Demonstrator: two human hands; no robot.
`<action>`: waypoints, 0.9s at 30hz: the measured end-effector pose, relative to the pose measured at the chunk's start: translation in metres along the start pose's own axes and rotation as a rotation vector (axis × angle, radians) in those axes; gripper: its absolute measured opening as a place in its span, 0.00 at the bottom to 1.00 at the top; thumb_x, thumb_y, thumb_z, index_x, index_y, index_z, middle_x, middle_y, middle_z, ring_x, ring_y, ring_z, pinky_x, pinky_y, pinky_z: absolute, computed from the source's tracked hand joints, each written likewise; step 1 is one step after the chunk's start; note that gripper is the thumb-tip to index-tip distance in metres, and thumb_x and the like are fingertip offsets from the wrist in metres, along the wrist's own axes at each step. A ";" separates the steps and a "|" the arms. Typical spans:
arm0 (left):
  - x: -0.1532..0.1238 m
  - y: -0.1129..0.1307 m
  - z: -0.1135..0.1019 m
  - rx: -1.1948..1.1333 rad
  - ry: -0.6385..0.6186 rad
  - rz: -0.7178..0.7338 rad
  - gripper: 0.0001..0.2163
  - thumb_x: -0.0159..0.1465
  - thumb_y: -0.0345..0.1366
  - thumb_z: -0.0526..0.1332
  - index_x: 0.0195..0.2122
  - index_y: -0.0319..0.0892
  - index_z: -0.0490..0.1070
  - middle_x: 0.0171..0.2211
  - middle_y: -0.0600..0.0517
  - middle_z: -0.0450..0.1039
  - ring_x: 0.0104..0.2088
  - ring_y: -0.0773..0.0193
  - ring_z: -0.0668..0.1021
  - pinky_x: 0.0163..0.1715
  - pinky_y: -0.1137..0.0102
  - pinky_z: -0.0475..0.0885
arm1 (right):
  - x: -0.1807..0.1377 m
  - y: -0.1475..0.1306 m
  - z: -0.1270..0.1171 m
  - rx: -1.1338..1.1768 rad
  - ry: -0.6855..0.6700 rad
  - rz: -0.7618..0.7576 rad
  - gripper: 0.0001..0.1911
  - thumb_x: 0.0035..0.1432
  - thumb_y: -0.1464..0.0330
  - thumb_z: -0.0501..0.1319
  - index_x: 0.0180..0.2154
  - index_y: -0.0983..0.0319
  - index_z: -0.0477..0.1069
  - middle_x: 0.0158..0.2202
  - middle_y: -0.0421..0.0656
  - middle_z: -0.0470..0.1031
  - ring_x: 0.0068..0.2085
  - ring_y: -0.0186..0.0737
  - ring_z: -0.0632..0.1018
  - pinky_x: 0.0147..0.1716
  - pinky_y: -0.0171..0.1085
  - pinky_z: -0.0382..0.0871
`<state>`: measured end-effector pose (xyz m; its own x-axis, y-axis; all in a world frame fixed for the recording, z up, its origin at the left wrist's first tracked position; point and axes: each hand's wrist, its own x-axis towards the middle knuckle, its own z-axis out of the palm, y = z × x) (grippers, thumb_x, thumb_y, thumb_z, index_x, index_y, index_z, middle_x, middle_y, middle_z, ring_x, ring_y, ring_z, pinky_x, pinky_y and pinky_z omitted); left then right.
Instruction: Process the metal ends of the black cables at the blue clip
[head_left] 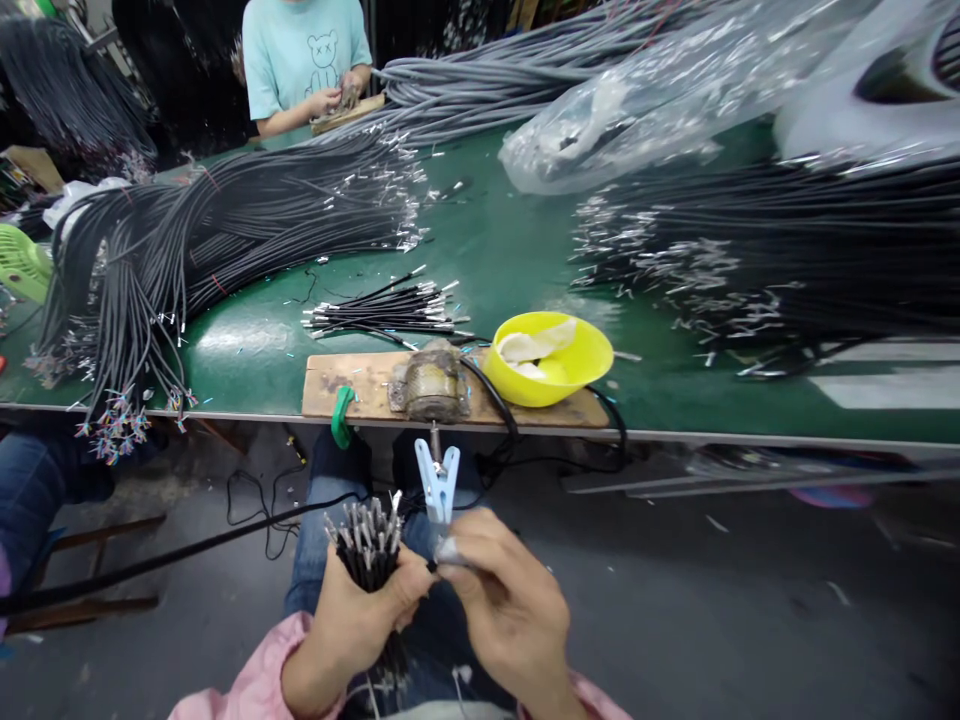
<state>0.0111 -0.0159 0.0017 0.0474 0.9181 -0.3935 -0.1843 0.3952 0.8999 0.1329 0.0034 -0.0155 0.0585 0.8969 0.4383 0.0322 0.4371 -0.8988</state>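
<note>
My left hand [360, 610] is wrapped around a bundle of short black cables [367, 550], whose stripped silvery ends point up and away from me. Close beside it, my right hand [502, 600] pinches thumb to fingers on a black cable [432, 566], most of it hidden by the fingers. White tape or cloth covers one fingertip of that hand. Directly beyond the right fingertips is a light blue clothespin [437, 478], fixed at the shaft of a small motor [433, 385]. The motor is mounted on a wooden board [345, 385] at the table edge.
A green clamp [342, 416] and a yellow bowl [551, 375] with white material sit on the board. Short cables [390, 308] lie behind it. Long cable bundles [247, 215] cover the left, more black cables [810, 250] the right. Across the green table [495, 240], a person [307, 60] handles something small.
</note>
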 end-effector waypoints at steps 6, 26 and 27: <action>0.000 0.001 -0.004 0.029 0.094 0.081 0.12 0.46 0.40 0.72 0.20 0.38 0.73 0.23 0.51 0.71 0.27 0.63 0.73 0.33 0.67 0.70 | 0.022 0.017 -0.021 0.421 -0.375 0.661 0.18 0.47 0.53 0.66 0.29 0.63 0.75 0.23 0.42 0.72 0.27 0.38 0.73 0.27 0.36 0.68; 0.011 0.000 -0.002 0.107 0.235 0.203 0.06 0.47 0.36 0.72 0.20 0.44 0.76 0.22 0.49 0.76 0.25 0.57 0.76 0.30 0.64 0.73 | 0.056 0.030 0.025 0.725 0.025 0.703 0.29 0.41 0.41 0.61 0.17 0.62 0.70 0.13 0.40 0.67 0.18 0.36 0.67 0.18 0.35 0.62; 0.010 -0.003 -0.003 0.109 0.233 0.192 0.07 0.46 0.37 0.72 0.20 0.44 0.76 0.22 0.49 0.76 0.25 0.56 0.76 0.30 0.64 0.73 | 0.054 0.033 0.024 0.719 0.020 0.730 0.30 0.42 0.40 0.59 0.17 0.61 0.71 0.13 0.40 0.67 0.18 0.37 0.67 0.18 0.36 0.62</action>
<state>0.0087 -0.0076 -0.0054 -0.2060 0.9496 -0.2361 -0.0617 0.2282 0.9717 0.1135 0.0683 -0.0217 -0.1592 0.9617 -0.2230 -0.6235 -0.2730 -0.7326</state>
